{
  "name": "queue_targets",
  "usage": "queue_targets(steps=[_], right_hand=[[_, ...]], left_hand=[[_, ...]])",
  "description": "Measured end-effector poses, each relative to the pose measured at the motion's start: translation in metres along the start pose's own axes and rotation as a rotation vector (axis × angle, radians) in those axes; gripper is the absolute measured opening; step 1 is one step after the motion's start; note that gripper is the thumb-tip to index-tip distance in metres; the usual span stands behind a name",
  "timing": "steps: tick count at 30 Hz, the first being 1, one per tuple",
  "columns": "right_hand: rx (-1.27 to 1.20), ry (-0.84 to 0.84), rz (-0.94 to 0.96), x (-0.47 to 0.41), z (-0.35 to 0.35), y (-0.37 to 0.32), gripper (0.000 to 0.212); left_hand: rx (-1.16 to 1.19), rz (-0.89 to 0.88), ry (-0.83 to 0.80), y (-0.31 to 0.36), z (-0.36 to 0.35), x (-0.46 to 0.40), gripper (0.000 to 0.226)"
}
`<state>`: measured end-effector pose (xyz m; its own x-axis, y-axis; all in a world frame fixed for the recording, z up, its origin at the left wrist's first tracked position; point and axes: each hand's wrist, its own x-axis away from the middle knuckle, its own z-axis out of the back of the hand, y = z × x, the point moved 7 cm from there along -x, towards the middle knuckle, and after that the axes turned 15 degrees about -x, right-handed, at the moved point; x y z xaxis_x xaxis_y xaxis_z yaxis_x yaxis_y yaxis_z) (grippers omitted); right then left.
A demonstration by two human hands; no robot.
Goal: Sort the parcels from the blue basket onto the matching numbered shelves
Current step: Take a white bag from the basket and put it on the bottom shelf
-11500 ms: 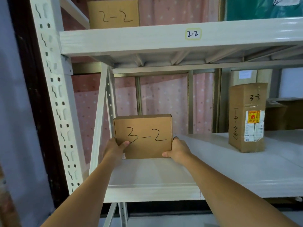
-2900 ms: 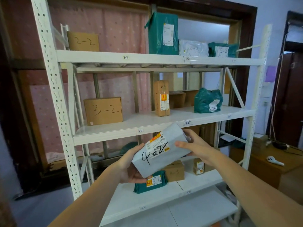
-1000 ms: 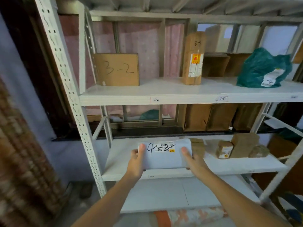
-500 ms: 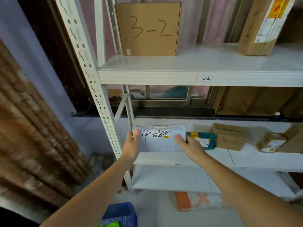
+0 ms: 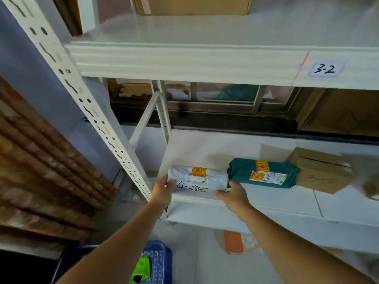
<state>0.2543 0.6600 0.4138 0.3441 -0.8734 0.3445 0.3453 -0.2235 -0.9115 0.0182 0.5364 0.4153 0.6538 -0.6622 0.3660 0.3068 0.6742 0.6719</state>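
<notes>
A grey parcel [image 5: 198, 178] marked "4-2" lies on the left end of the low white shelf [image 5: 287, 203], close to its front edge. My left hand [image 5: 163, 191] grips its left end with the thumb on top. At the parcel's right end my right hand [image 5: 232, 196] holds it, fingers against the side. The blue basket [image 5: 158, 261] stands on the floor below, partly hidden by my left forearm, with a bright green parcel [image 5: 141, 270] inside.
A dark green parcel [image 5: 264, 175] lies right beside the grey one, then a cardboard box [image 5: 320, 173]. The shelf above carries a "3-2" label [image 5: 326, 69]. A white perforated upright [image 5: 86, 111] runs at the left. An orange package [image 5: 233, 241] lies under the shelf.
The view has dropped and moved closer to the low shelf. The grey parcel has gone from upright in my hands to lying flat on the shelf, beside the dark green parcel.
</notes>
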Motion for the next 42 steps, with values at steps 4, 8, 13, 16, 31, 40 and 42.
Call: queue_targets(steps=[4,8,13,16,31,40,42], right_hand=[[-0.056,-0.052,-0.109,-0.024,-0.015,0.037,0.033],[-0.109,-0.056,-0.168,-0.044,-0.024,0.061,0.037],[-0.15,-0.063,-0.178,-0.066,-0.037,0.07,0.028],[-0.126,-0.015,-0.161,-0.078,-0.039,0.066,0.025],[-0.209,0.063,-0.097,-0.14,-0.053,0.044,0.023],[-0.129,0.003,-0.18,-0.145,-0.062,0.042,0.066],[-0.081,0.005,-0.179,-0.144,-0.059,0.039,0.068]], left_hand=[[0.031,0.101,0.006,-0.031,-0.022,-0.025,0.023],[0.089,0.18,0.036,-0.046,-0.035,-0.036,0.036],[0.099,0.225,0.057,-0.054,-0.046,-0.051,0.032],[0.044,0.207,0.044,-0.051,-0.047,-0.064,0.015],[0.135,0.134,0.07,-0.027,-0.051,-0.144,0.02],[0.006,0.138,0.006,-0.018,-0.06,-0.155,0.042],[0.01,0.111,-0.004,-0.015,-0.057,-0.151,0.044]])
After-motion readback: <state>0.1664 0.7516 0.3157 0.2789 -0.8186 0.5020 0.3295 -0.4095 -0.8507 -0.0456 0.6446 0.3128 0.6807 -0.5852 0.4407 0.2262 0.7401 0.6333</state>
